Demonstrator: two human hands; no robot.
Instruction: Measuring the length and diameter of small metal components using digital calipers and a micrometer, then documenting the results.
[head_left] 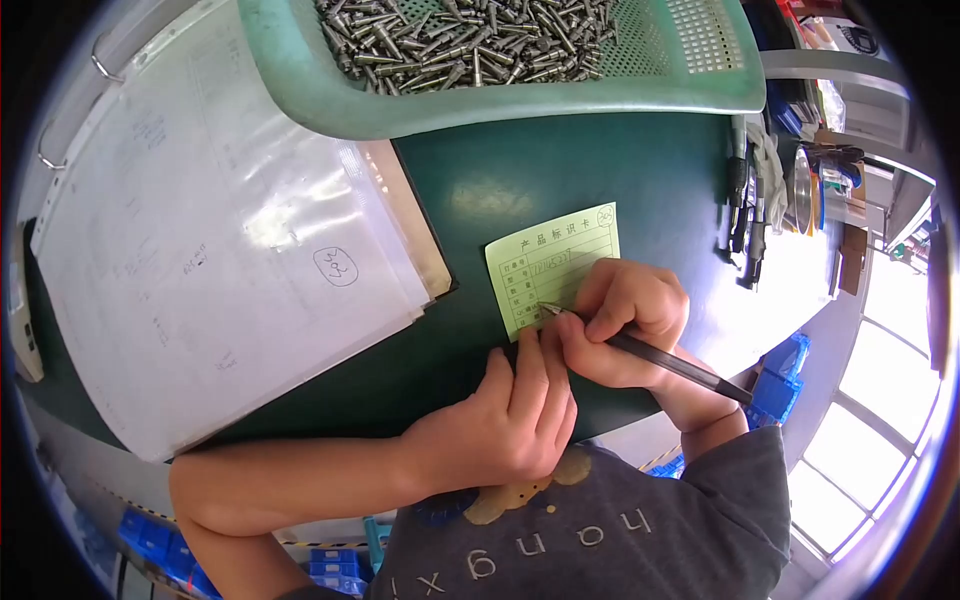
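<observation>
A pale green paper card (515, 255) with printed rows and some handwriting lies slightly tilted on the dark green table. My right hand (635, 320) grips a dark pen (685, 370), its tip touching the card's lower rows. Beside it, my left hand (510, 420) rests at the card's lower edge, with extended fingertips against the card and nothing visibly grasped. Part of the card's lower right is hidden behind my right hand.
An open ring binder (210, 250) with sheets in clear sleeves covers the table's left side. At the far edge stands a light green plastic basket (500, 116) holding many metal pins (480, 50). Several dark pens (740, 190) lie to the right. Blue bins (783, 378) sit beyond the table.
</observation>
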